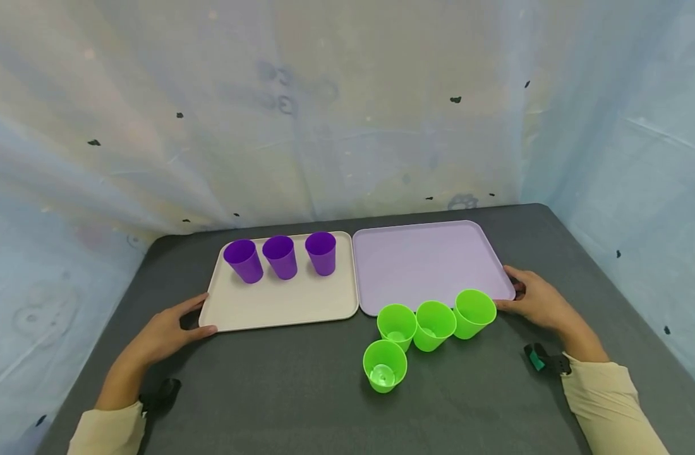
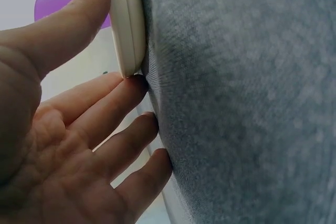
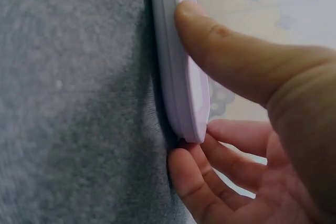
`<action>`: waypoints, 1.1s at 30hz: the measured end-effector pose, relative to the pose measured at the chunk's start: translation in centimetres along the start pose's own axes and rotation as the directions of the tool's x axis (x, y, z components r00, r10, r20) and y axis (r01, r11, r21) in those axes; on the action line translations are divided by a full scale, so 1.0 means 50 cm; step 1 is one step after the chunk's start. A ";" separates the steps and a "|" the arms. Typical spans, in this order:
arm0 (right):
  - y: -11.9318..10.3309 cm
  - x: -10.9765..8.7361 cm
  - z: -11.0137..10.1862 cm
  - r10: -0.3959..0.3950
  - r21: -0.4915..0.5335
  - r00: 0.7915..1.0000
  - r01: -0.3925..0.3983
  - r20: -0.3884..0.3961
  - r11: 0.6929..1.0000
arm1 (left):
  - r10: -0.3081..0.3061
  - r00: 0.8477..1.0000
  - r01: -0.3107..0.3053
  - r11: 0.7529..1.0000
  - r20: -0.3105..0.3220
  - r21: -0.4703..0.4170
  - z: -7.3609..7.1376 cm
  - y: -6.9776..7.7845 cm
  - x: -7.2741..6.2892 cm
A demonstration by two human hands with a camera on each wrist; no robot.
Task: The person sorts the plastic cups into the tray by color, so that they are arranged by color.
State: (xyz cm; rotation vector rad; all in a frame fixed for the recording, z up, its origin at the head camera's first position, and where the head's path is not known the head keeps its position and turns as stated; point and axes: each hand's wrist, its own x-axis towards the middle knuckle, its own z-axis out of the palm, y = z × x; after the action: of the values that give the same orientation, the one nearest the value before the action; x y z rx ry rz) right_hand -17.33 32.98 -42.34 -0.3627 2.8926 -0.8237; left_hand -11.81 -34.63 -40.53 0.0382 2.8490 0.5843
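Observation:
In the head view, a cream tray [image 1: 279, 303] lies on the left, with three purple cups [image 1: 321, 254] standing along its far side. My left hand [image 1: 164, 330] holds its near left corner, thumb on the front edge and fingertips at the left side. Beside it lies a lilac tray [image 1: 421, 259], the two trays edge to edge. At its near right corner my right hand [image 1: 537, 300] grips it, thumb along the front edge and fingers curled at the side. The right wrist view shows this thumb [image 3: 210, 38] against the tray wall.
Several bright green cups [image 1: 383, 366] stand along and before the lilac tray's front edge, the rightmost close to my right thumb. Everything is on a dark grey cloth-covered table [image 1: 279, 392]. A pale patterned curtain [image 1: 347, 114] hangs behind and at both sides.

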 end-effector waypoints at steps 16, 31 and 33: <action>0.001 0.004 0.001 0.043 -0.014 0.999 -0.042 0.010 0.999 | 0.088 0.992 -0.080 0.992 -0.085 0.095 -0.066 0.072 -0.054; -0.004 0.005 -0.001 0.105 -0.004 0.994 -0.104 0.019 0.995 | 0.495 0.860 -0.511 0.836 -0.127 -0.199 0.089 0.346 -0.070; -0.005 0.004 -0.001 0.112 -0.004 0.994 -0.112 0.019 0.994 | 0.496 0.861 -0.509 0.829 -0.115 -0.233 0.102 0.373 -0.074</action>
State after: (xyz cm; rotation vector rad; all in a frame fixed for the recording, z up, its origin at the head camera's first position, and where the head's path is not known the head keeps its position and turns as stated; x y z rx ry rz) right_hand -17.46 32.74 -42.17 -0.2050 2.8662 -0.7931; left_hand -7.40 -15.79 -36.97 0.7629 2.7753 1.0645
